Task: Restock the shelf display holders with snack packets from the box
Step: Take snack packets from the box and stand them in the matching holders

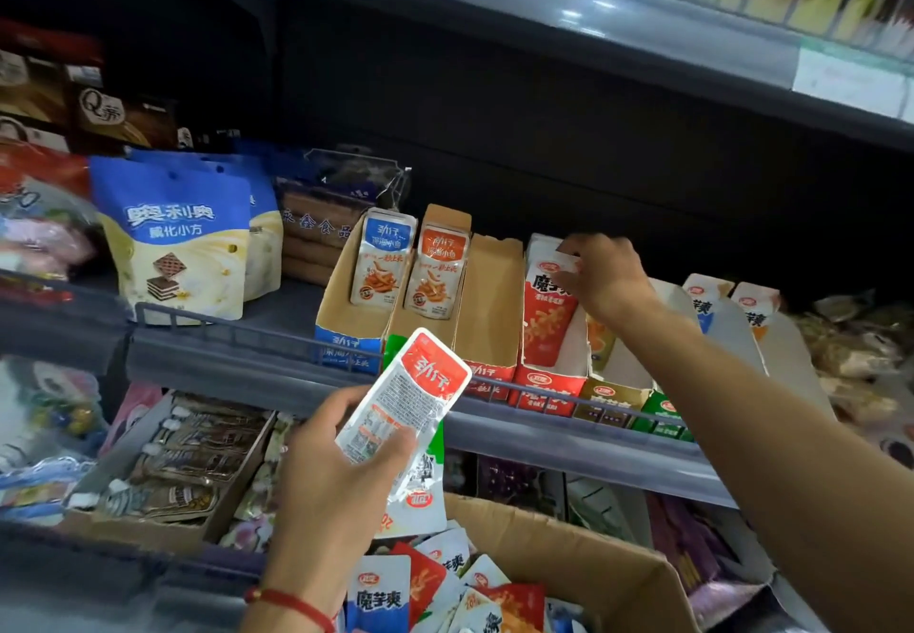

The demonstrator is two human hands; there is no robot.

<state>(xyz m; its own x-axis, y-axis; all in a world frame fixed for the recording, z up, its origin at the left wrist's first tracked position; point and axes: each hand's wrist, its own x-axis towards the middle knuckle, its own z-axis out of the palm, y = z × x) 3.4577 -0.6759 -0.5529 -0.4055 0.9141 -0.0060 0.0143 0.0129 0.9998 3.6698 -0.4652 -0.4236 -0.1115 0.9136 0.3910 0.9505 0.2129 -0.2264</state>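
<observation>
My left hand [336, 464] grips a small stack of snack packets [410, 405], the top one white with a red end, held up in front of the shelf rail. My right hand [603, 276] pinches the top of a red and white packet [546, 306] standing in a red-fronted display holder [544, 385]. To its left stands a brown cardboard holder [489, 306] with no packet visible. Further left, two holders hold a blue-topped packet [381, 261] and an orange-topped packet [437, 271]. The cardboard box [583, 563] with several loose packets sits at the bottom.
Blue and white wafer bags [178, 237] stand on the left of the shelf. More holders [712, 306] with packets line up right of my right arm. A metal rail [247, 331] runs along the shelf front. Another shelf [544, 4] hangs overhead, and a tray of dark packets [188, 459] lies below.
</observation>
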